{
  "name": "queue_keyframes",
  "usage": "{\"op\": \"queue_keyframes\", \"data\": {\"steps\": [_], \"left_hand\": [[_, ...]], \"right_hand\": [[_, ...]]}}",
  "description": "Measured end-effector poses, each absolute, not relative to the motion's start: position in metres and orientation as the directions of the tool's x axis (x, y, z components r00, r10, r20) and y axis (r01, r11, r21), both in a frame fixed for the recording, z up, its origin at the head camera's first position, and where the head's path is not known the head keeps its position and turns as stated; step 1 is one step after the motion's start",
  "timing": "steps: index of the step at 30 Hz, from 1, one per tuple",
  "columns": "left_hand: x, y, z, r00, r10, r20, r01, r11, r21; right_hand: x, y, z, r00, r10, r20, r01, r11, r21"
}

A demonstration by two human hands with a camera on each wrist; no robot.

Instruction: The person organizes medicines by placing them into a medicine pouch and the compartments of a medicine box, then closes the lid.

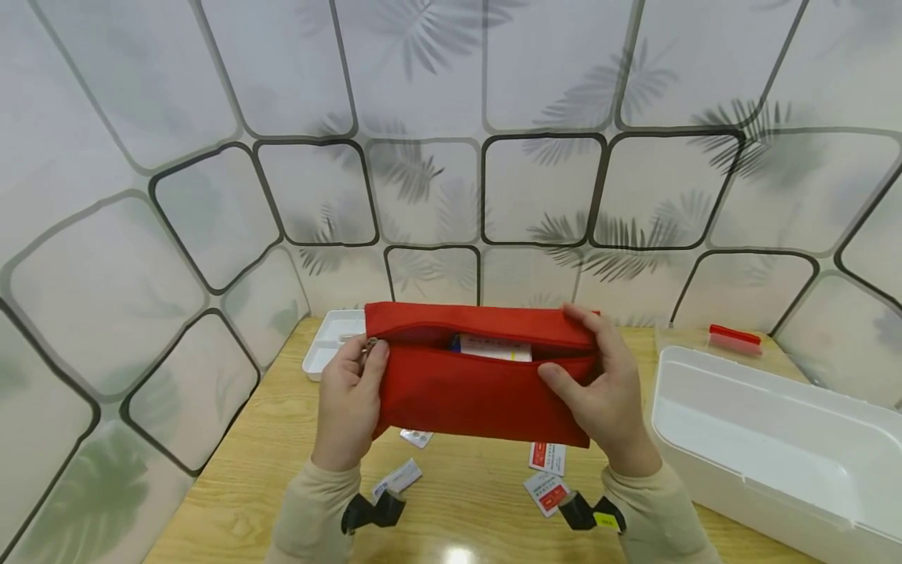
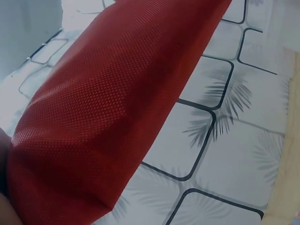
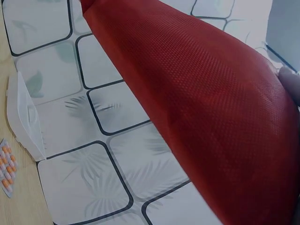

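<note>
Both hands hold up a red zippered pouch (image 1: 479,395) above the table, its zip open along the upper front. Inside the opening a white box (image 1: 496,348) with a little blue and yellow shows. My left hand (image 1: 351,399) pinches the pouch's left end by the metal zip pull (image 1: 369,343). At the other end my right hand (image 1: 609,388) grips the pouch, thumb on the front and fingers over the top edge. The pouch's red underside fills much of the left wrist view (image 2: 108,103) and the right wrist view (image 3: 201,93).
On the wooden table (image 1: 465,486) lie a small white-and-blue box (image 1: 397,478), a blister pack (image 1: 416,438) and two red-and-white packets (image 1: 546,493). A white divided tray (image 1: 320,356) stands back left. A large white bin (image 1: 761,470) occupies the right, with a red-topped clear bag (image 1: 734,340) behind.
</note>
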State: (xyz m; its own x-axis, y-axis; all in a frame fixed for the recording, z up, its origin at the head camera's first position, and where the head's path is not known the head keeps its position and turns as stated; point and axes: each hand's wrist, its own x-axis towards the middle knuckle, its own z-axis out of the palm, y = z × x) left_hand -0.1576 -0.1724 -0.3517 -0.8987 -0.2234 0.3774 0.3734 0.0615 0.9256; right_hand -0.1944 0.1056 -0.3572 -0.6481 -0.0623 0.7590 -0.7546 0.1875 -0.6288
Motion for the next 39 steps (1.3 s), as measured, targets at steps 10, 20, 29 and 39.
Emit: {"op": "queue_keyframes", "data": {"steps": [10,20,29,39], "left_hand": [[-0.151,-0.176,-0.344,-0.975,0.046,0.217,0.214,-0.066,0.975],[-0.147,-0.180,-0.342,-0.896,0.207,0.393,0.387,-0.071,0.919],[-0.144,-0.155,-0.348,-0.735,0.024,0.678,0.667,0.204,0.716],[-0.142,-0.125,-0.359,-0.650,-0.045,0.759,0.709,0.326,0.626]], "right_hand": [[-0.194,0.106,-0.355,-0.746,0.025,0.666,-0.653,0.172,-0.738],[-0.198,0.111,-0.353,-0.857,-0.012,0.515,-0.515,0.013,-0.857],[-0.192,0.099,-0.351,-0.683,0.189,0.706,-0.668,0.229,-0.708],[-0.144,0.047,-0.351,-0.458,-0.152,0.876,-0.889,0.071,-0.452]]}}
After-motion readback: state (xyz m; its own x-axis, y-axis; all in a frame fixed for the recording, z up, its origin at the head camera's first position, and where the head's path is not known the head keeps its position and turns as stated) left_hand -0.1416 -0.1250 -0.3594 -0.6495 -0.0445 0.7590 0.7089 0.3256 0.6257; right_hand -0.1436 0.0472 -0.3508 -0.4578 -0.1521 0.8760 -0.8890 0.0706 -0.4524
